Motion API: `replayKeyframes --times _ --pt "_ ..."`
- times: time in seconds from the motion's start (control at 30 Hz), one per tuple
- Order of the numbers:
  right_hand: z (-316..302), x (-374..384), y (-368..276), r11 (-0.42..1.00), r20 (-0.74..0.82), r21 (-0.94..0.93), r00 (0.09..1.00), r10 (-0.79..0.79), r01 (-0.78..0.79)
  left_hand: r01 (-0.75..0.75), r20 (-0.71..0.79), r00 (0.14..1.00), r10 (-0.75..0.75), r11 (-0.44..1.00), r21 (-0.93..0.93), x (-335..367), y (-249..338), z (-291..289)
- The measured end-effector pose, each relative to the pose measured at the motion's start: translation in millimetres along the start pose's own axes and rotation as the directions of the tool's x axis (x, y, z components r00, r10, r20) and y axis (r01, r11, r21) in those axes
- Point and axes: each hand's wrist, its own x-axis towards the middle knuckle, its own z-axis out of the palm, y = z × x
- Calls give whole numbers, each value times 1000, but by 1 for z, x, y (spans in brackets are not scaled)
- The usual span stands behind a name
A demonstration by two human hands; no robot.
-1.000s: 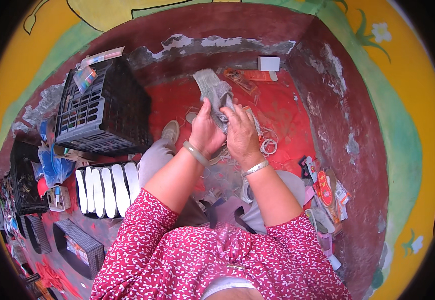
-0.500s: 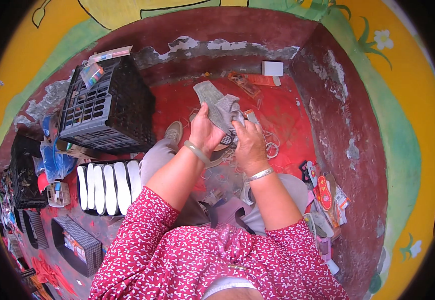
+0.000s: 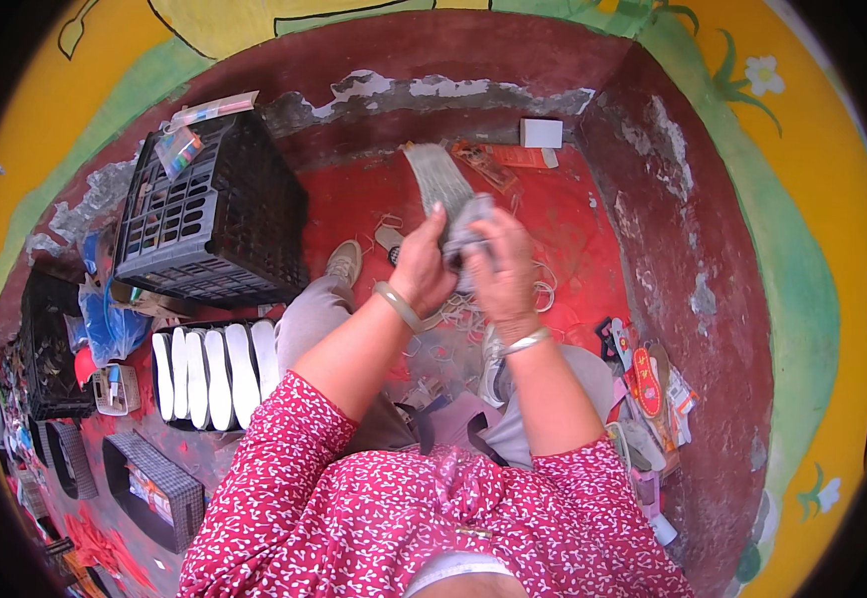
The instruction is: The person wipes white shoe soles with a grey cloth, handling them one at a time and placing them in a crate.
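Both my hands are raised over my lap, closed on one grey cloth (image 3: 437, 177) that looks knitted, possibly a sock. Its lighter, ribbed length flaps out beyond my fingers, smeared by motion. A darker grey part is bunched between my hands. My left hand (image 3: 422, 269), with a pale bangle at the wrist, grips it from the left side, thumb up. My right hand (image 3: 503, 267), with a silver bracelet, pinches the bunched part and is blurred. Below them, loose pale cords (image 3: 465, 317) lie between my feet.
A black plastic crate (image 3: 209, 214) stands at left, with packets (image 3: 179, 149) on top. Nearer is a box of white insoles (image 3: 216, 374). A red insole (image 3: 646, 381) lies among items by the right wall. A white box (image 3: 541, 133) sits at the back.
The grey cloth's lighter part now stretches farther out and is blurred. My hands have shifted slightly, the right one rising, and the cloth is more bunched between them.
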Motion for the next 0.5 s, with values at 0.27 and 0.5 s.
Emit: replayKeyframes --times 0.27,0.5 --pt "36 -18 15 950 -113 177 954 278 -256 113 111 988 -110 993 -23 -5 -20 -10" --pt "10 -9 73 659 -127 493 702 701 -568 233 252 936 -246 969 79 -22 -20 12"
